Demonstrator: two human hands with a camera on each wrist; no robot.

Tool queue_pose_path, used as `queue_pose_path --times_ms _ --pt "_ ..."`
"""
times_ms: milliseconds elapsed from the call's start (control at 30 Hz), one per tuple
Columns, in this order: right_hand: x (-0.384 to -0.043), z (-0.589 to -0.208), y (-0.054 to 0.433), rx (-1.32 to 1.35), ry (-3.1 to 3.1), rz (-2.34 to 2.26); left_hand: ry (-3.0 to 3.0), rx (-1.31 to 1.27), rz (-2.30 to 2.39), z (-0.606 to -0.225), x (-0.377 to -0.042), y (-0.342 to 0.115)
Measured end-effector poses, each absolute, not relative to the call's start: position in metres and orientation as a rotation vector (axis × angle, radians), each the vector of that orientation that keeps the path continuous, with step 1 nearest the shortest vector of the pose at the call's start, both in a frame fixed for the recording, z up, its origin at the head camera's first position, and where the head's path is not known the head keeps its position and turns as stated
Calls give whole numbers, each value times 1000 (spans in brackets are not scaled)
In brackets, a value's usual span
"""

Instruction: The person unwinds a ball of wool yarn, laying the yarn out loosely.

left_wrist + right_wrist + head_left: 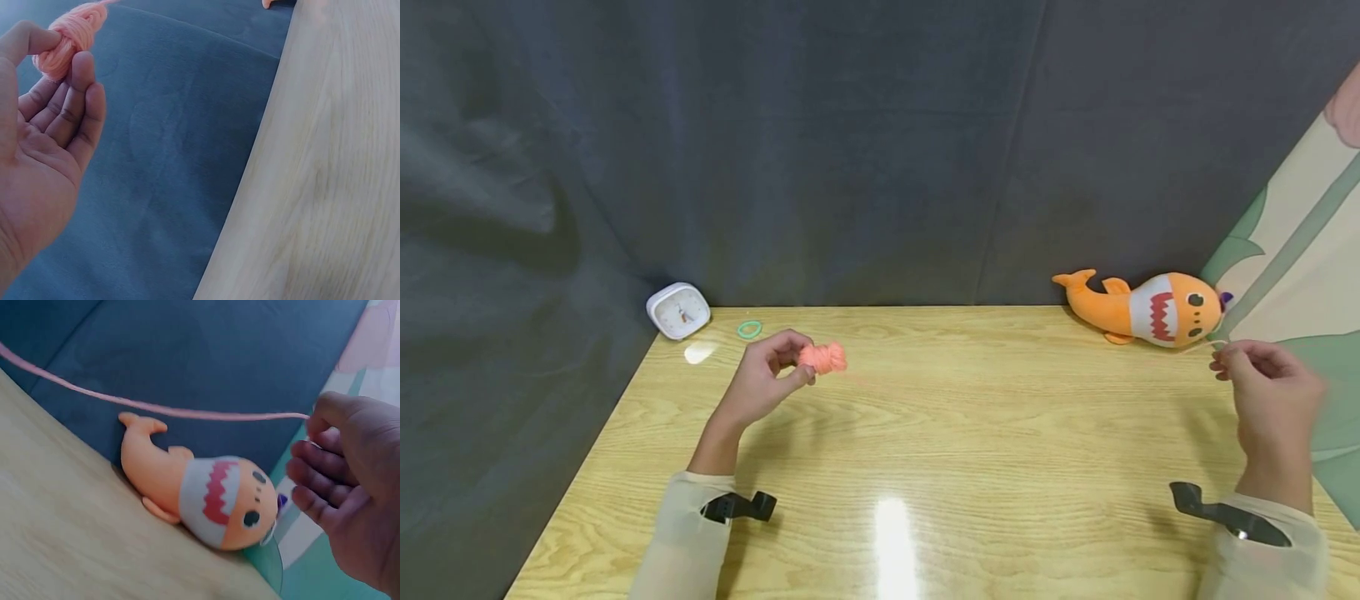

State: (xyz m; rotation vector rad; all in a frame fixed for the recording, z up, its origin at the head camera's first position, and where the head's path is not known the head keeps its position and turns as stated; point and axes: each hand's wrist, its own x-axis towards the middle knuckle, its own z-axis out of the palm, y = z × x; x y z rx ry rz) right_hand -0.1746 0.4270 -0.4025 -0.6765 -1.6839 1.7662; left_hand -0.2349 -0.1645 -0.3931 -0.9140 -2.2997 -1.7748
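My left hand (767,375) pinches a small bundle of coral-pink yarn (824,357) between thumb and fingers, above the left half of the table. In the left wrist view the wound yarn (74,39) shows its loops, with a strand leaving its upper end. Far to the right, my right hand (1273,387) pinches the loose end of that yarn between thumb and forefinger. The strand (181,413) stretches across the right wrist view with a slight sag. An orange shark plush (1150,310) lies just beyond the right hand, and the two appear apart.
A white clock (678,311) stands at the table's back left corner, with a green ring (749,329) beside it. Dark cloth (850,167) hangs along the back and left. A patterned curtain (1300,250) borders the right side of the wooden table (985,433).
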Motion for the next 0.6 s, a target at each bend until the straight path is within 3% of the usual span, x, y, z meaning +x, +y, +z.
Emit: queue_pose_path --times_ms 400,600 --pt "-174 -418 437 -568 -2256 1535 -2397 -857 -1748 -404 -238 -158" --pt "-191 -406 393 -214 -2167 1632 -2357 -895 -1761 -406 -239 -152"
